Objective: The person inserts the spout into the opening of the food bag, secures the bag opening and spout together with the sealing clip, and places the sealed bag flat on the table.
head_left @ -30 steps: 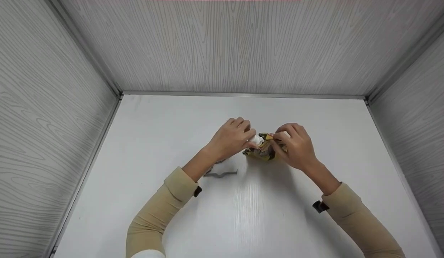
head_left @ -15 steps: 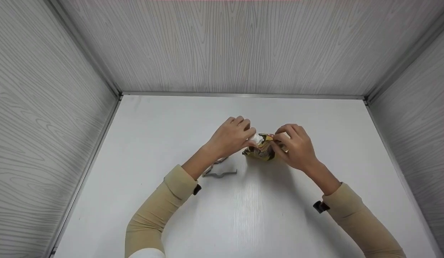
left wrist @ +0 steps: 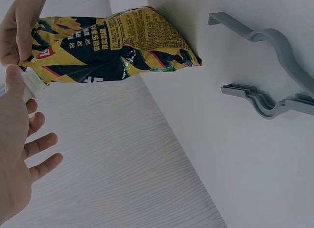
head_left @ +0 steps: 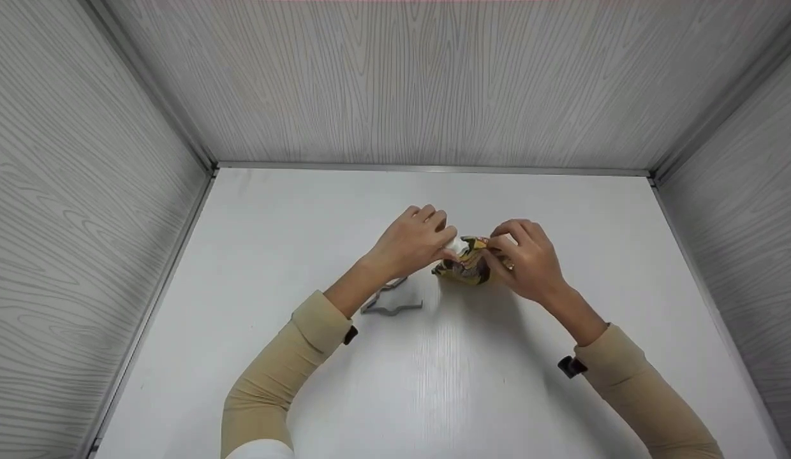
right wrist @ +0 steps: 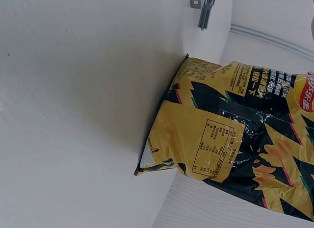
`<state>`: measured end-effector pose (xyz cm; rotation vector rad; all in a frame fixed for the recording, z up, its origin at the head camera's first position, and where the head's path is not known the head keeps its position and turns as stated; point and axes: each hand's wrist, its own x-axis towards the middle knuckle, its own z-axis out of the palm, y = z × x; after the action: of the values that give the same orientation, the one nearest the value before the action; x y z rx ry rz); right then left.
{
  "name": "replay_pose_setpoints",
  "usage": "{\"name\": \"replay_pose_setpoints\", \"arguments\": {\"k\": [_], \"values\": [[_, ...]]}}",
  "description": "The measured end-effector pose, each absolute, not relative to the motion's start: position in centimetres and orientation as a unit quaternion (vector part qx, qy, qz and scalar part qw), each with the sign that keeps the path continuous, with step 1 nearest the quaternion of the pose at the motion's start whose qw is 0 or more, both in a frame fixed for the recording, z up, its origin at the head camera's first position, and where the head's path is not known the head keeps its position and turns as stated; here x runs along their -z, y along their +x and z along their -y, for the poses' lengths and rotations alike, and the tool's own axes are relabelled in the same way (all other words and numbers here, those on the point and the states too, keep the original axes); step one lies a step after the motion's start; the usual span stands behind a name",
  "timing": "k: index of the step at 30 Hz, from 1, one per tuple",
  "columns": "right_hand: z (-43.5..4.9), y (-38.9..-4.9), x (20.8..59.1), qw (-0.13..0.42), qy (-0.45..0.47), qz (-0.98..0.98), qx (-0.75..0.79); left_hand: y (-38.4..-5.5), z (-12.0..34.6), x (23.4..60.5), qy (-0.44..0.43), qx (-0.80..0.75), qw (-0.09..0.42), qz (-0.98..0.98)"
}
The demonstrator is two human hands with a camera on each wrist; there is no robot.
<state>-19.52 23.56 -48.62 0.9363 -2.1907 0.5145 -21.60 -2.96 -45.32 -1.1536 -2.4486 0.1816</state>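
A yellow and black chip bag stands upright, its bottom on the white table. My right hand pinches the bag's top edge between thumb and fingers. At the same edge my left hand pinches a small white plastic piece between thumb and index finger; its other fingers are spread apart in the left wrist view. The white piece sits right against the bag's top corner, part of it hidden by the thumb. In the right wrist view the printed side of the bag shows, and the right hand is almost wholly out of frame.
A grey bag clip, its two curved arms spread apart, lies on the table below the left wrist. Wood-grain panels enclose the table at the back and both sides.
My left hand and forearm have shifted very slightly up and left, baring more of the grey clip. Less of the white piece shows beside the fingers. The right hand has hardly moved.
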Motion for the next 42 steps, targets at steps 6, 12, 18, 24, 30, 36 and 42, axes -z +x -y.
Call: {"name": "replay_pose_setpoints", "arguments": {"k": [6,12,18,24,30,36,42], "values": [[-23.55,-19.53,48.76,0.345,0.360,0.842,-0.205,-21.51,2.86,45.23,-0.415,-0.079,0.219,0.880],[-23.54,-19.53,48.75,0.340,0.357,0.845,-0.204,-21.41,2.59,44.96,-0.414,-0.093,0.222,0.878],[-23.42,-19.50,48.68,0.339,0.356,0.846,-0.208,-21.49,2.40,44.76,-0.419,-0.099,0.224,0.874],[-23.41,-19.59,48.67,0.342,0.357,0.845,-0.202,-21.63,2.31,44.74,-0.423,-0.096,0.234,0.870],[-23.51,-19.70,48.69,0.341,0.358,0.844,-0.207,-21.74,2.21,44.85,-0.424,-0.104,0.257,0.862],[-23.57,-19.69,48.73,0.339,0.361,0.843,-0.208,-21.76,2.19,45.27,-0.423,-0.085,0.260,0.864],[-23.64,-19.66,48.82,0.340,0.359,0.842,-0.215,-21.75,2.05,45.66,-0.422,-0.066,0.269,0.864]]}}
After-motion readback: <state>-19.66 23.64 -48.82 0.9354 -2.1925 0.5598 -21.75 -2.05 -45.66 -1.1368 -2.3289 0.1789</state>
